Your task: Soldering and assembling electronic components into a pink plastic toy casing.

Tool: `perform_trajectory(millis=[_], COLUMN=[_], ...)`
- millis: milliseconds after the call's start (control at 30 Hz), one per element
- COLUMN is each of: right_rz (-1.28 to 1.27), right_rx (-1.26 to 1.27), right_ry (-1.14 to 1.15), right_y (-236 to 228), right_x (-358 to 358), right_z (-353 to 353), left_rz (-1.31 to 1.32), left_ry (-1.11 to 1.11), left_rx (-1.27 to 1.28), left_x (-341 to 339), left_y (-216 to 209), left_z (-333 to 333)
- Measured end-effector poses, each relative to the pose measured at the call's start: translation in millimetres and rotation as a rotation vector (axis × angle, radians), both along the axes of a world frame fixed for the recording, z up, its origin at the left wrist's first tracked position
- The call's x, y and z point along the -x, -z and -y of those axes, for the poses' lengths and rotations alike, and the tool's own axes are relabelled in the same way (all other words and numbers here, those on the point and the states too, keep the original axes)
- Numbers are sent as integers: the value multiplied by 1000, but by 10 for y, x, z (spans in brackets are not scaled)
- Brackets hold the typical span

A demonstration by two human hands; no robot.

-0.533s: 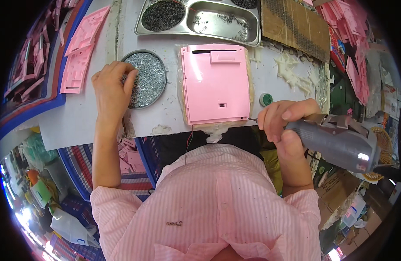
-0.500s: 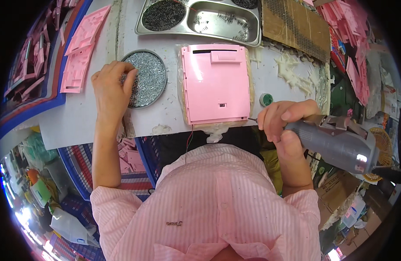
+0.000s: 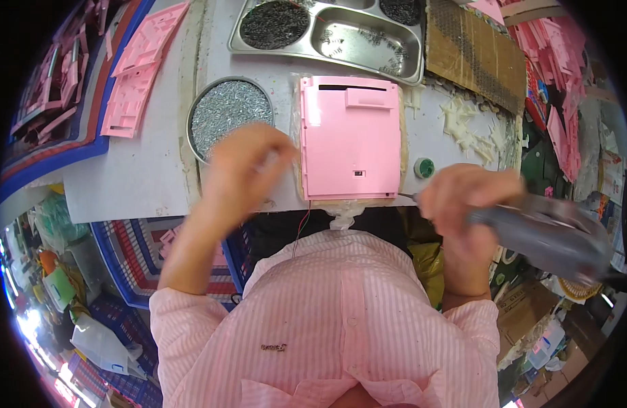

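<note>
A pink plastic housing (image 3: 347, 146) lies on a padded, plastic-wrapped block in front of me. My left hand (image 3: 249, 166) is between it and a round dish (image 3: 270, 100) of small silver screws (image 3: 228, 112). Motion blurs its fingers, which look drawn together in a pinch; whatever they hold is too small to make out. My right hand (image 3: 463, 204) is wrapped round a grey electric screwdriver (image 3: 541, 238), its thin bit pointing left at the housing's near right corner. Thin red and dark wires (image 3: 301, 230) hang from the housing's near left edge.
Behind the housing stands a metal compartment tray (image 3: 327, 58) with dark springs or screws. Right of it lie cardboard (image 3: 473, 54), white plastic pieces (image 3: 463, 126) and a small green-topped container (image 3: 424, 167). Pink panels (image 3: 136, 88) and a crate (image 3: 68, 160) are at left.
My left hand has left the screw dish and moved right, toward the housing. The right hand with the screwdriver has shifted slightly right and down in the picture, as the whole view shifted.
</note>
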State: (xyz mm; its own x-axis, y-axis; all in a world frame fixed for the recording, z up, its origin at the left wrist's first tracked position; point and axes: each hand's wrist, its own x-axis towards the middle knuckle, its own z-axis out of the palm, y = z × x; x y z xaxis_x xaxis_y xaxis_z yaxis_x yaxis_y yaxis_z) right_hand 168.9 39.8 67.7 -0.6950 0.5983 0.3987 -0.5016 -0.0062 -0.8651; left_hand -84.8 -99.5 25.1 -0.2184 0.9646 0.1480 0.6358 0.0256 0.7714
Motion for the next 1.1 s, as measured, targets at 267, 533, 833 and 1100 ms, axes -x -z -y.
perform_trajectory(millis=[267, 533, 833, 1100], right_rz=[-208, -224, -177, -17], right_rx=[61, 82, 37, -10], right_ry=[-175, -136, -84, 122], right_y=[-449, -375, -398, 76], right_x=[30, 47, -11, 54], right_z=[-77, 1, -77, -362], left_rz=[439, 415, 130, 422], left_ry=[305, 296, 268, 281], left_rx=[-415, -485, -399, 128], left_x=[-874, -910, -715, -492], left_y=[142, 221, 172, -116], left_z=[-183, -196, -174, -189])
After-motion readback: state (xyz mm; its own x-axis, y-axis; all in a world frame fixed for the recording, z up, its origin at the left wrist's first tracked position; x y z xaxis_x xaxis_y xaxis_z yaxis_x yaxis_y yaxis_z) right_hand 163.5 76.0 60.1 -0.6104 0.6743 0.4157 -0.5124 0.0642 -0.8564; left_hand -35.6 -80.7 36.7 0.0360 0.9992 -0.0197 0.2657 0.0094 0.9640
